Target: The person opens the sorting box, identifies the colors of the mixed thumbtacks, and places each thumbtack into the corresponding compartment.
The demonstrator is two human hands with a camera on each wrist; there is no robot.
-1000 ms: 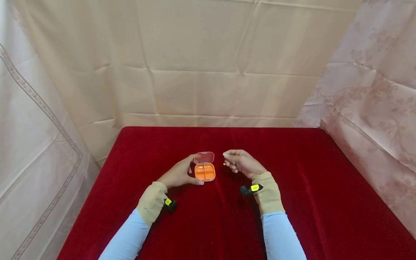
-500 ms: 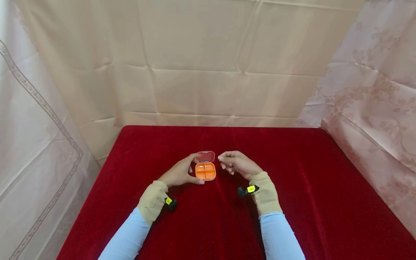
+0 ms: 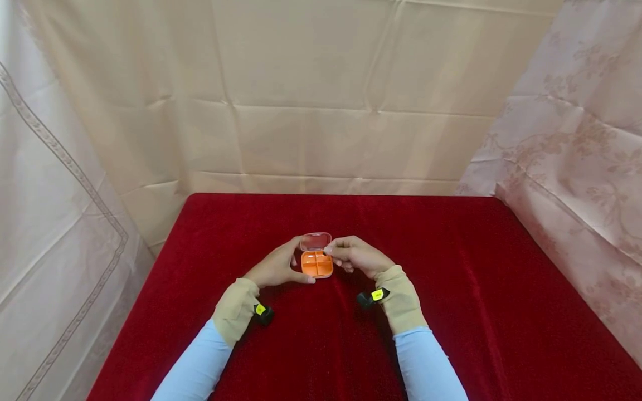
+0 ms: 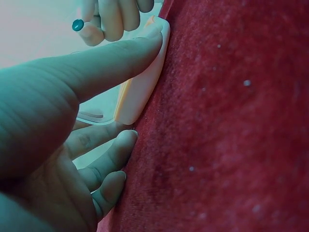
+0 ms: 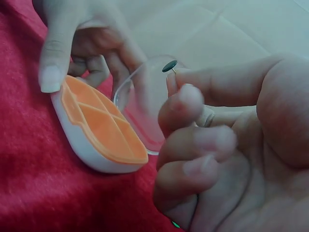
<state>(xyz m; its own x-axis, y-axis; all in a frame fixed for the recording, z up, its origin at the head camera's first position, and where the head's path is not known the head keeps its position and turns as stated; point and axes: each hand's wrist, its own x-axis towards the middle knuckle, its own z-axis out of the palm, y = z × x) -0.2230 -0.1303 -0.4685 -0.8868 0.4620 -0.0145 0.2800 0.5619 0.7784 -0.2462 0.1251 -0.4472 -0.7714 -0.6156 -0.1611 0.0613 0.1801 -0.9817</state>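
An orange and white pill box (image 3: 317, 265) lies on the red cloth, its clear lid (image 3: 316, 241) raised at the back. Dividers split the orange inside into several compartments. From the left side, my left hand (image 3: 278, 266) holds the box between thumb and fingers; the thumb presses the near edge in the right wrist view. My right hand (image 3: 362, 256) pinches a thumbtack (image 5: 170, 66) with a dark green head and thin metal pin, over the box's back right corner. Below its curled fingers a small green thing (image 5: 175, 224) peeks out, mostly hidden.
Red velvety cloth (image 3: 426, 250) covers the table. A beige curtain (image 3: 301, 111) hangs behind the far edge, with a patterned curtain (image 3: 582, 139) on the right and a white one (image 3: 55, 223) on the left.
My right hand has moved left with the thumbtack, from beside the pill box to over its back right corner. The left hand and the box stay in place.
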